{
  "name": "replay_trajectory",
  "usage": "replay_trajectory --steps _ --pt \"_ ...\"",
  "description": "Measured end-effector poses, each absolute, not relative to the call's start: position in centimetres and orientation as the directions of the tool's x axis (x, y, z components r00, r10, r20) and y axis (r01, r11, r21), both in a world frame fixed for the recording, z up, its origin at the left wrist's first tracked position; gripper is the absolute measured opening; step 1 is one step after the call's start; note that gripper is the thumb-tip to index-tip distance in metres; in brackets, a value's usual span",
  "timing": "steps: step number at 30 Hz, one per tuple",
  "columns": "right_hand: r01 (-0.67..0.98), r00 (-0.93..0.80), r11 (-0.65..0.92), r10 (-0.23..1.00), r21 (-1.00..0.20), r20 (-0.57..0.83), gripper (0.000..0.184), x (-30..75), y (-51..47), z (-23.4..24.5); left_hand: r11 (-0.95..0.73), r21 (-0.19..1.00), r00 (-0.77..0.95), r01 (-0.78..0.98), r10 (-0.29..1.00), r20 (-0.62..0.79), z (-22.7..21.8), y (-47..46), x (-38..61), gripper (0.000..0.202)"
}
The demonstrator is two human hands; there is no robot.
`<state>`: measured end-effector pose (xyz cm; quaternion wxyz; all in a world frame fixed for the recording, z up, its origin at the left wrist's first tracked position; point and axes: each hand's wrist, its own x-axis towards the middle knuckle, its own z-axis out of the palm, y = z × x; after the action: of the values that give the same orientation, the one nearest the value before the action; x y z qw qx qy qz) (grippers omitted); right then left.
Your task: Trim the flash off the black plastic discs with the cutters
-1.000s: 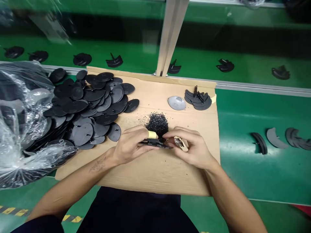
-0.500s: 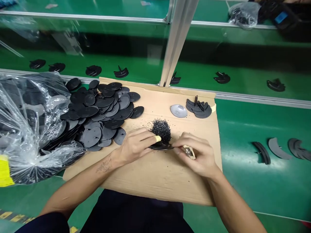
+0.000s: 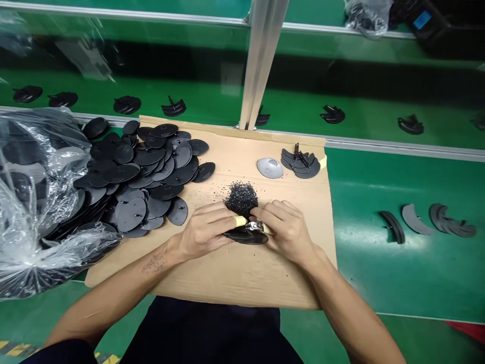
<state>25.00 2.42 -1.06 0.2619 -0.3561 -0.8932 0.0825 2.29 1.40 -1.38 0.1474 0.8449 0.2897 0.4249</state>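
Note:
My left hand (image 3: pixel 206 230) grips a black plastic disc (image 3: pixel 245 236) flat over a cardboard sheet (image 3: pixel 242 273); its index finger wears a yellow tape wrap. My right hand (image 3: pixel 286 230) holds a small metal cutting tool (image 3: pixel 255 226) whose tip rests on the disc's top edge. Just behind both hands lies a mound of black plastic shavings (image 3: pixel 241 197).
A heap of black discs (image 3: pixel 144 167) spreads over the cardboard's left side, spilling from a clear plastic bag (image 3: pixel 34 197). A grey oval cap (image 3: pixel 270 168) and a small stack of cut pieces (image 3: pixel 301 163) sit at the back. Black parts (image 3: pixel 332 115) ride the green conveyor beyond; curved offcuts (image 3: pixel 417 222) lie right.
My right hand has moved left, bringing the tool onto the disc's edge. The disc has tipped slightly toward me. The camera view shifted a little.

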Motion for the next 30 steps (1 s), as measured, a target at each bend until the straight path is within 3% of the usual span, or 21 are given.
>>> replay_trajectory --steps 11,17,20,23,28,30 --pt "0.585 -0.616 0.747 0.662 -0.315 0.426 0.023 25.2 2.4 -0.6 -0.763 0.575 0.419 0.296 0.644 0.640 -1.9 1.5 2.7 0.010" --pt "0.749 -0.578 0.659 0.699 -0.067 0.420 0.022 24.9 2.7 -0.1 -0.783 0.513 0.442 0.353 0.623 0.646 -1.9 1.5 2.7 0.009" --pt "0.730 -0.615 0.682 0.686 -0.049 0.389 0.024 24.8 2.6 -0.1 -0.775 0.460 0.501 0.433 0.631 0.592 -1.9 1.6 2.5 0.009" --pt "0.738 -0.598 0.664 0.726 -0.119 0.341 0.027 25.3 2.8 -0.1 -0.751 0.425 0.509 0.505 0.657 0.556 -1.9 2.0 2.1 0.013" --pt "0.574 -0.529 0.641 0.765 -0.510 0.366 0.018 25.6 3.1 0.4 -0.675 0.497 0.409 0.545 0.731 0.546 -2.0 2.4 2.0 0.020" --pt "0.489 -0.521 0.646 0.755 -0.586 0.398 0.015 25.3 2.9 0.6 -0.668 0.545 0.393 0.506 0.741 0.544 -2.0 2.4 2.3 0.022"
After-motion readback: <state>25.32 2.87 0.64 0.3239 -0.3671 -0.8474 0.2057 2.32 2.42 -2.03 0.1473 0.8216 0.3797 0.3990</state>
